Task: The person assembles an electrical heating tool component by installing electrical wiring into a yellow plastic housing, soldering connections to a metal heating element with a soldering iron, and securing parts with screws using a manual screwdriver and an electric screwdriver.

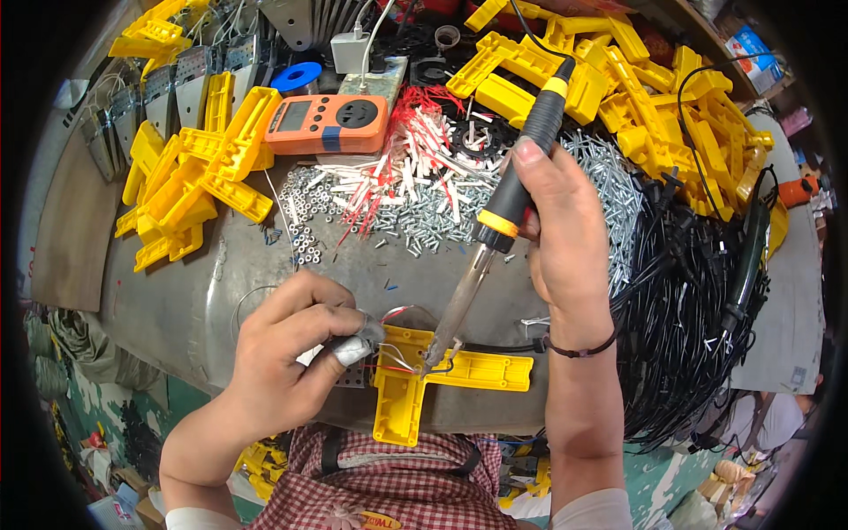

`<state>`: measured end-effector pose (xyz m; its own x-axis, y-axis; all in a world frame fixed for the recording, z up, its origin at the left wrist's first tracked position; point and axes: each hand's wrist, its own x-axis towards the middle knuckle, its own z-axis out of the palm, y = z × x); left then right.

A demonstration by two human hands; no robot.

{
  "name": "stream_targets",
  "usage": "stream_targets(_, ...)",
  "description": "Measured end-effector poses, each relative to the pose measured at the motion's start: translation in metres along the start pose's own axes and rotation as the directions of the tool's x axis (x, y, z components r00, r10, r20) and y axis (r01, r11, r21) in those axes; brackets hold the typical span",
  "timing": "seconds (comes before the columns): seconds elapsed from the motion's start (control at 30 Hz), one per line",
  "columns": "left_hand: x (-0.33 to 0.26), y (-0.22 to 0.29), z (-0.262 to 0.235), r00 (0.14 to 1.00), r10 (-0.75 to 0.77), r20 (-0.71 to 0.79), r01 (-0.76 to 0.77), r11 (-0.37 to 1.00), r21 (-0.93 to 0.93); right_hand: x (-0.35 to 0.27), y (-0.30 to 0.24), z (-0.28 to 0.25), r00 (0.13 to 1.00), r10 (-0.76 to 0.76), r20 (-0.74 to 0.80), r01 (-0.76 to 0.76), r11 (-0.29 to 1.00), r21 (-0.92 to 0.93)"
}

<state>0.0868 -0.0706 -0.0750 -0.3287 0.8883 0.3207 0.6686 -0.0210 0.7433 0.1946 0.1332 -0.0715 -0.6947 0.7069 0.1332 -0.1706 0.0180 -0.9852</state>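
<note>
My right hand (pixel 565 230) is wrapped round the handle of a soldering iron (pixel 508 190), black with yellow bands. Its metal shaft slants down to the left, and the tip meets thin wires in an open yellow plastic housing (pixel 399 411). That T-shaped housing lies at the table's near edge. My left hand (pixel 296 344) is closed just left of it, thumb and a finger wrapped in grey tape, pinching a thin wire whose loop (pixel 237 309) shows behind the hand. White and red wires run between the fingertips and the housing. A black cable (pixel 499 347) reaches the housing from the right.
An orange meter (pixel 327 124) stands at the back, beside a blue spool (pixel 297 77). Loose screws (pixel 424 216), nuts (pixel 305 238) and white-ended red wires (pixel 411 159) cover the middle. Yellow housings (pixel 194 177) heap up left and back right; black cables (pixel 676 327) pile at the right.
</note>
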Motion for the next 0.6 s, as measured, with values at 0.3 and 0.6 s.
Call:
stream_targets(0.3,0.004,0.001,0.002,1.0,-0.009,0.004,0.009,0.999,0.033,0.003,0.0,0.0,1.0,0.002,0.019,-0.003,1.0,0.021)
stream_targets(0.6,0.018,-0.043,-0.016,0.934,0.317,-0.165,-0.128,0.728,0.673,0.022,-0.018,-0.032,0.944,-0.233,-0.233,0.212,0.971,-0.111)
